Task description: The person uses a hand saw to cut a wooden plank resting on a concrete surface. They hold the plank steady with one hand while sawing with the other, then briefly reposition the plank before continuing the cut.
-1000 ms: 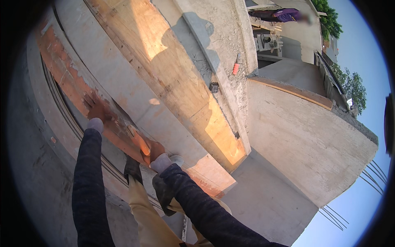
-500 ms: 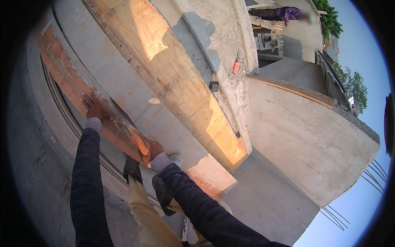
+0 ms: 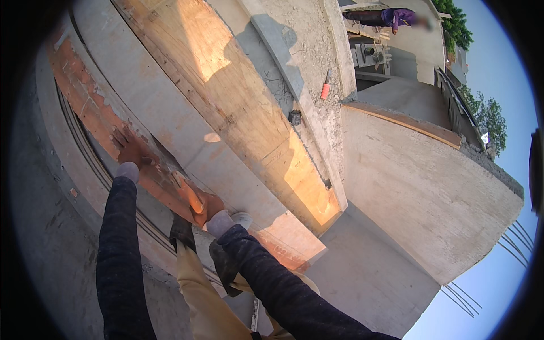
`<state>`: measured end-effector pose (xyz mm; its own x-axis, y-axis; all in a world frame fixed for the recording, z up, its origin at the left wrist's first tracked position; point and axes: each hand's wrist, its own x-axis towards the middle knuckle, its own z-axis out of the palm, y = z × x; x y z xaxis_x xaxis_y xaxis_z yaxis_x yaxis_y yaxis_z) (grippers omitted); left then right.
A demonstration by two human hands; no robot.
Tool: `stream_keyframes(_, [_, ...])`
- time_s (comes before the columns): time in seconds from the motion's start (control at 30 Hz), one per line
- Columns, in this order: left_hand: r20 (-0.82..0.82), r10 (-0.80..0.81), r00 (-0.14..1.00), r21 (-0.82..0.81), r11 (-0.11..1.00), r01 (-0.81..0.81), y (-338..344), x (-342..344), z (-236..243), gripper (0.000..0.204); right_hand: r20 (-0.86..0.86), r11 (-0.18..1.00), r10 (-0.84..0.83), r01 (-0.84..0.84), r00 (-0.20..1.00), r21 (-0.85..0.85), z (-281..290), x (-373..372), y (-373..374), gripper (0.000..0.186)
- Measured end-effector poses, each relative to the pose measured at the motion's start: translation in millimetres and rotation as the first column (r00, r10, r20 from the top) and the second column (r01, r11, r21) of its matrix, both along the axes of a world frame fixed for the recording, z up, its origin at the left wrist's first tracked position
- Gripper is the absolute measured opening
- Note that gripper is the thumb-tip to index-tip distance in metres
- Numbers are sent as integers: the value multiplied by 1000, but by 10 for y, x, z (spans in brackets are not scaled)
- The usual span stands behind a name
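My left hand lies on a long reddish-brown strip with its fingers spread and nothing in them. Farther along the same strip, my right hand is closed around a tool with an orange handle. The tool's working end is mostly hidden by the hand and blends into the reddish surface, so its kind cannot be told. A grey ledge runs alongside the strip on its far side. A small pale chip rests on this ledge.
Beyond the ledge is a plywood board. A red-handled tool and a dark lump lie on rough concrete. A concrete wall rises at the right, with steel bars past it. A person in purple is far back.
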<state>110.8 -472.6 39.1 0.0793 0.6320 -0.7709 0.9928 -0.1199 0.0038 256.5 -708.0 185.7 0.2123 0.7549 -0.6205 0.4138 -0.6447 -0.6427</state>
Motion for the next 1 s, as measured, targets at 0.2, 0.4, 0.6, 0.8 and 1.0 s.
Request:
stream_keyframes(0.2, [17,14,1000,-3,1000,-14,-13,-19,-40,153,13,999,-27,27,1000,25,-37,-16,-33,65])
stream_keyframes(0.4, [2,-14,1000,57,998,14,-48,-38,-79,153,32,999,-27,29,999,-40,-51,-33,-43,66])
stream_keyframes(0.6, [40,44,998,-62,997,-42,19,-61,-96,152,63,1000,-26,27,998,-7,-127,-66,-110,65])
stream_keyframes(0.8, [47,43,998,-49,998,-41,-11,30,1,158,73,999,-45,46,996,-12,-92,-49,-99,60])
stream_keyframes(1.0, [59,5,998,86,996,-10,-47,-54,-303,157,52,998,-46,49,998,-47,-5,-6,-10,65])
